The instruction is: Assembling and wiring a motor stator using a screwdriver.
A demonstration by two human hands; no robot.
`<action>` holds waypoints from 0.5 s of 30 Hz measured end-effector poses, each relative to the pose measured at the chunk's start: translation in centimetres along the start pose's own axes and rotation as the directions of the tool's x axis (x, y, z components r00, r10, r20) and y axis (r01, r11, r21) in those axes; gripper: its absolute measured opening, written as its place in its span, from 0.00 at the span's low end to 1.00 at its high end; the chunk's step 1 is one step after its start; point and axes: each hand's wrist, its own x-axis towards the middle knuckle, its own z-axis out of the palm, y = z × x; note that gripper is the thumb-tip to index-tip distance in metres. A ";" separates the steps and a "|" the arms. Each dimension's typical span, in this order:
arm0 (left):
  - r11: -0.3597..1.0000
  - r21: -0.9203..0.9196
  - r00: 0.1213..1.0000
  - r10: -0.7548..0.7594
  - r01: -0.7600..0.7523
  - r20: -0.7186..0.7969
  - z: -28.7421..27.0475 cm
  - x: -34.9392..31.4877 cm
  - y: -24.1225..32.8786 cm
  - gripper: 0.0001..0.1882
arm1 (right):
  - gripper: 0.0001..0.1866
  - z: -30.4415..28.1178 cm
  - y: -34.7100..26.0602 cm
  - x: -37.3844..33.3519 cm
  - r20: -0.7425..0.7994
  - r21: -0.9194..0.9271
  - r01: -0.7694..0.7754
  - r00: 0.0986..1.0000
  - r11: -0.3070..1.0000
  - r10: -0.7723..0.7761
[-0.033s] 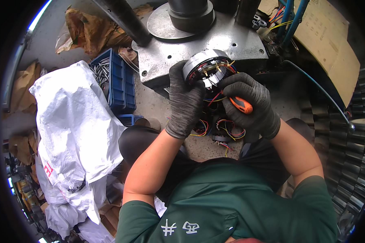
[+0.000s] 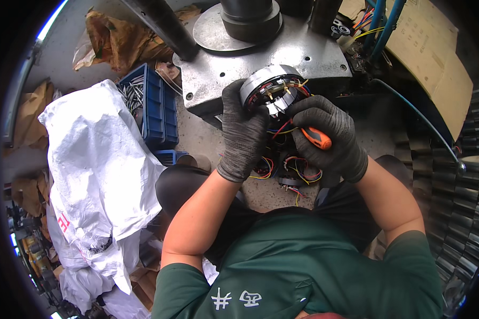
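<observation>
At the front edge of the steel plate [image 2: 287,56], the ring [image 2: 269,80] is held tilted, hollow side turned toward the person's body. Whether it is also propped on the plate can't be told. Its left side is gripped by the left hand [image 2: 244,127], thumb laid near the lower rim. An orange handle [image 2: 318,138] is enclosed by the curled fingers of the right hand [image 2: 330,125], just beside the ring's lower right.

Handling (judged by looks only): probably fairly heavy, shell stiff, smooth outer band likely a bit slippery. Wires [image 2: 283,128] and the small inner fittings are best treated as fragile. Hold should be taken on the outer band, at opposite sides; the wires shouldn't be pulled.

Hard to make out: the handle's far end is hidden by the right hand, so the tool type isn't confirmed. Left fingertips are masked by the ring. Whether a wire is pinched by the right fingertips can't be told. Wired parts [image 2: 291,182] below are partly covered by the hands. The column [image 2: 250,24] is cut off at top.
</observation>
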 end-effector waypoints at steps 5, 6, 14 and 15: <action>0.999 0.035 1.000 0.004 -0.003 -0.023 -0.1 0.0 -0.5 0.32 | 0.15 0.1 0.0 0.1 0.015 0.001 0.025 1.000 1.000 -0.025; 0.999 0.035 1.000 0.004 -0.003 -0.023 0.0 0.0 -0.4 0.32 | 0.15 0.1 0.0 0.1 0.015 0.001 0.025 1.000 1.000 -0.025; 0.963 0.195 0.982 0.187 -0.185 0.007 -0.2 0.0 -0.9 0.28 | 0.14 0.7 -0.1 -0.3 0.053 -0.044 0.028 0.998 0.999 -0.025; 0.963 0.196 0.982 0.187 -0.185 0.007 -0.2 0.0 -0.6 0.28 | 0.14 0.7 0.2 -0.4 0.052 -0.044 0.027 0.998 0.999 -0.025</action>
